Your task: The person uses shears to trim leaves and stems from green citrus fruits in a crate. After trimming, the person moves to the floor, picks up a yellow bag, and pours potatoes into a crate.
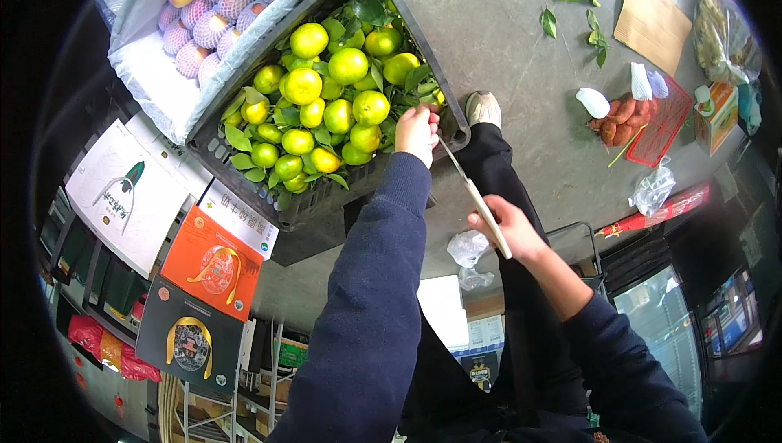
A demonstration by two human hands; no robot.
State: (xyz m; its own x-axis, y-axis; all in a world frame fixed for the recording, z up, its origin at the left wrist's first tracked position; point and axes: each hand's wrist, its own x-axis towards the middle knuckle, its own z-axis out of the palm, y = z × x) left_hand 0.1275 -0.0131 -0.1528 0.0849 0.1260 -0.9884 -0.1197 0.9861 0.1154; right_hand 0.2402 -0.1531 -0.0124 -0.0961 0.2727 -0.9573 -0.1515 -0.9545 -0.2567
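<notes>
My right hand (pixel 516 229) grips a slim cutting tool (pixel 487 218) by its off-white handle. Its narrow metal blade points up and left towards my other hand; knife or scissors, I cannot tell. My left hand (pixel 417 133) is at the near right corner of a black plastic crate (pixel 449 92), fingers curled in by the leaves. What lies between those fingers is hidden. Yellow-green mandarins (pixel 348 66) with stems and green leaves (pixel 238 137) fill the crate.
Beside the crate, a lined box (pixel 143 70) holds fruit in foam nets (pixel 211 27). Gift boxes (pixel 211 263) stand at left. On the grey floor (pixel 507 27) lie cut leaves (pixel 548 23), cardboard (pixel 652 24), a red basket (pixel 663 122) and reddish tubers (pixel 623 118). My shoe (pixel 484 108) is beside the crate.
</notes>
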